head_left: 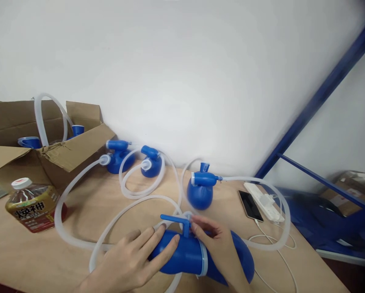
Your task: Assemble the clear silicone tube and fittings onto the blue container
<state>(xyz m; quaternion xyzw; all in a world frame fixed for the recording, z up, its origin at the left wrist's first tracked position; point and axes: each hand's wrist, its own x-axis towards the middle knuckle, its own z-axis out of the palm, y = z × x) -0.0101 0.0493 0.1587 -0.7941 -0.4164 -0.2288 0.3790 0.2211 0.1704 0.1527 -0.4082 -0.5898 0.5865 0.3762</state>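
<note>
Left fingers [167, 253] spread on blue bottle [186, 256], right fingers [202, 234] (pinch unclear) at its handle [176, 219]

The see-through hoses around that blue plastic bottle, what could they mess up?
If moving the blue plastic bottle tugs them, two things might happen. One translucent white hose curves beside the gold-labelled plastic drink bottle and could knock it. Another translucent hose stretch crosses the thin white cable plugged into the black phone, so it might snag.
</note>
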